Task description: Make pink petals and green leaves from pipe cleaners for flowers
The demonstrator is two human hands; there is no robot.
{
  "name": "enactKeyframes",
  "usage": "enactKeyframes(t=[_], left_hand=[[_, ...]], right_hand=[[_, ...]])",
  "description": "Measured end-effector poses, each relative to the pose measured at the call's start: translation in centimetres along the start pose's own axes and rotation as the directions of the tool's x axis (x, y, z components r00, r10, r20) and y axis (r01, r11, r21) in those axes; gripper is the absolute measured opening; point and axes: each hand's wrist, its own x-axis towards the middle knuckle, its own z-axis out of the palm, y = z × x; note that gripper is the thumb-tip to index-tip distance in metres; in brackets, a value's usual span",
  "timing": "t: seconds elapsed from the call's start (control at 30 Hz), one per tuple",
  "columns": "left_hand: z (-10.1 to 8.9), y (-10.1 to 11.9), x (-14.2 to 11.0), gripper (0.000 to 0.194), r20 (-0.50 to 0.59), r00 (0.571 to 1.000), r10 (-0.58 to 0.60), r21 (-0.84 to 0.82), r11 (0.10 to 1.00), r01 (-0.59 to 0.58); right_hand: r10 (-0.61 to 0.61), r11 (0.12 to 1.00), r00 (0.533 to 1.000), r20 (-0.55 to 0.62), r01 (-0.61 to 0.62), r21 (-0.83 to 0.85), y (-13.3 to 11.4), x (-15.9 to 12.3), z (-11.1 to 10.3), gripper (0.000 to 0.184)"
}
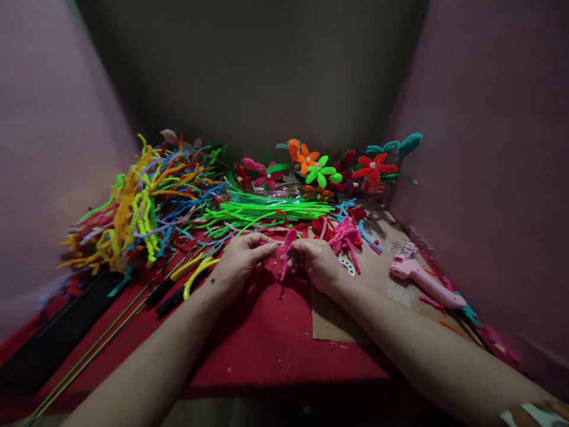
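The red-covered table point(275, 350) is seen below both hands. At its left rear, a large heap of multicoloured fuzzy stems point(146, 201) is piled. A cardboard sheet point(338, 323) is laid at the right, partly covered by the right forearm. Along the rear, fuzzy-stem flowers point(319, 172) in orange, green, red and pink are displayed, and in front of them a bundle of bright green stems point(275, 209) is laid crosswise. A black flat item point(53, 338) is placed at the left edge.

The left hand point(242, 258) is held palm inward, with thumb and forefinger closed on the thin pink strand at the left of the pink looped piece point(288, 252). By the right hand point(317, 261), the piece's right side is pinched between closed fingertips. The piece is held upright between both hands, above the table.

A pink glue gun point(427, 279) is rested on the cardboard, at the right. Yellow-handled pliers point(195, 276) are placed just beside the left wrist. A cluster of pink stems point(345, 237) is gathered beyond the right hand, and a white perforated piece point(347, 266) is partly hidden beside that hand.
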Motion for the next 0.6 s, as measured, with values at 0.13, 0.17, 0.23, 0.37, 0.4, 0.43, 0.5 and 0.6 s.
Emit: enactKeyframes(t=[0.13, 0.17, 0.23, 0.37, 0.4, 0.43, 0.5, 0.6], left_hand=[[0.0, 0.3, 0.1, 0.026, -0.03, 0.999, 0.024, 0.05, 0.998, -0.022], [0.1, 0.4, 0.1, 0.027, -0.035, 0.999, 0.032, 0.06, 0.998, -0.03], [0.4, 0.6, 0.0, 0.028, -0.049, 0.997, 0.058, 0.07, 0.996, -0.055], [0.9, 0.6, -0.2, 0.025, -0.04, 0.998, 0.057, 0.075, 0.996, -0.053], [1.0, 0.5, -0.3, 0.024, -0.028, 0.999, 0.042, 0.078, 0.996, -0.039], [1.0, 0.4, -0.2, 0.024, -0.016, 1.0, 0.027, 0.083, 0.996, -0.026], [1.0, 0.2, -0.2, 0.023, 0.002, 1.0, 0.01, 0.09, 0.996, -0.011], [0.9, 0.2, -0.2, 0.022, 0.016, 1.0, 0.0, 0.107, 0.994, -0.002]], right_hand=[[-0.024, 0.995, 0.999, -0.022, 0.021, -0.099, -0.1, -0.2, 0.3, 0.02], [-0.043, 0.99, 0.999, -0.022, 0.039, -0.138, -0.1, -0.2, 0.3, 0.021], [-0.089, 0.973, 0.996, -0.012, 0.085, -0.214, -0.1, -0.3, 0.4, 0.024], [-0.135, 0.914, 0.991, 0.013, 0.13, -0.384, -0.3, -0.8, 0.6, 0.025], [-0.137, 0.902, 0.99, 0.011, 0.129, -0.412, -0.4, -0.9, 0.7, 0.024], [-0.138, 0.894, 0.99, 0.008, 0.128, -0.43, -0.5, -1.0, 0.8, 0.024], [-0.144, 0.883, 0.99, 0.004, 0.13, -0.45, -0.6, -1.1, 1.0, 0.022], [-0.161, 0.868, 0.987, 0.022, 0.152, -0.473, -0.6, -1.2, 1.0, 0.019]])
